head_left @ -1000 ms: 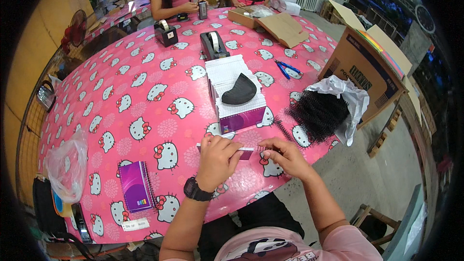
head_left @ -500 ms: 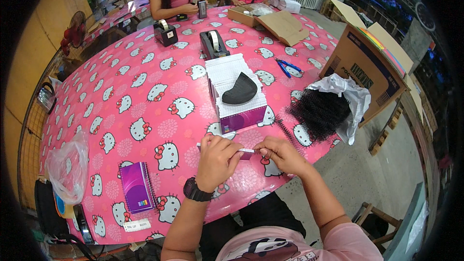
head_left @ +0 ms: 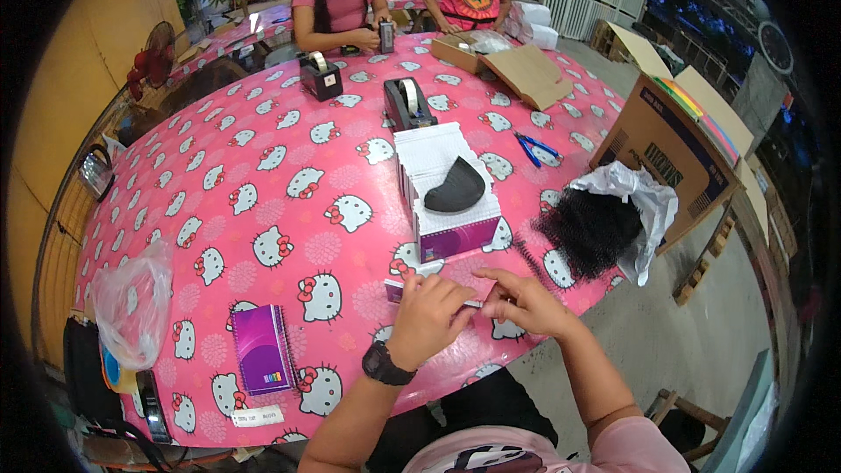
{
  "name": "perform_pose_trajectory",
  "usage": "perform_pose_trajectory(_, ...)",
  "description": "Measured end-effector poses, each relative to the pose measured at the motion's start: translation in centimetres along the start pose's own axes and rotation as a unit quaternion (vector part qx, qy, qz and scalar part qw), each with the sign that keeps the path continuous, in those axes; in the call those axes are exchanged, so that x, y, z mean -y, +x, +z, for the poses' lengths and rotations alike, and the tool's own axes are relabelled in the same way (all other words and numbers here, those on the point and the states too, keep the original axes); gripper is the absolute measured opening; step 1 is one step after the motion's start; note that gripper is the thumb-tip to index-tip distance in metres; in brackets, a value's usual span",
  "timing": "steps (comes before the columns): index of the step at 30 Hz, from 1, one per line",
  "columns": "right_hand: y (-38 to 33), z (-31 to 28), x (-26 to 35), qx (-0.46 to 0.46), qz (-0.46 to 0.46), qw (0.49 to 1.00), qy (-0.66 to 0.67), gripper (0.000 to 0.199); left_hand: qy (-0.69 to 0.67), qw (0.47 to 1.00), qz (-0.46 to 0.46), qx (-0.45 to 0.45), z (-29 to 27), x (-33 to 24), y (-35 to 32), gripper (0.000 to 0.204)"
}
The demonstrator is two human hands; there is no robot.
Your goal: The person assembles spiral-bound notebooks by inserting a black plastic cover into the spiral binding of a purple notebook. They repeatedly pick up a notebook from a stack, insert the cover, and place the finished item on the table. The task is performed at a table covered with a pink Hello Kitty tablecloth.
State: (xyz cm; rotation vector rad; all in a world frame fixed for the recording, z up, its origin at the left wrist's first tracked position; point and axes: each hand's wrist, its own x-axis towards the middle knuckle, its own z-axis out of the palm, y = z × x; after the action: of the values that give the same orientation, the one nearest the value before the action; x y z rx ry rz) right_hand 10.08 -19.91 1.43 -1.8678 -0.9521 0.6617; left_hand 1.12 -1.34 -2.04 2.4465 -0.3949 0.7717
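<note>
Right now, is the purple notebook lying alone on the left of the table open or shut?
Shut: the notebook lies flat, its purple cover facing up, with no pages spread.

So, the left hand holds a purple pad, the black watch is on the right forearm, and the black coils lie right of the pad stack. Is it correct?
Not quite: the head view shows the black watch on the left forearm. The left hand does hold a purple pad, and the black coils lie right of the pad stack.
</note>
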Motion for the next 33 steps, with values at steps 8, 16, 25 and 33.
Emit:
perform_pose_trajectory(8, 0.8, -2.7, 0.3, 0.128, 0.051, 0.99, 0.029, 0.042, -0.039, 0.999, 0.028, -0.006, 0.2, -0.6, 0.1, 0.025)
perform_pose_trajectory(16, 12.3, -7.0, -0.9, -0.201, -0.217, 0.907, -0.299, 0.069, 0.007, 0.996, 0.08, 0.036, 0.1, -0.7, 0.4, 0.022)
perform_pose_trajectory(25, 15.4, -6.7, -0.1, -0.083, -0.08, 0.914, -0.389, 0.075, -0.058, 0.996, 0.038, 0.061, -0.2, -0.4, 0.1, 0.018)
perform_pose_trajectory(33, 5.4, -5.1, 4.0, 0.094, -0.178, 0.979, -0.027, 0.068, -0.018, 0.998, 0.06, -0.019, -0.2, -1.1, 0.6, 0.018)
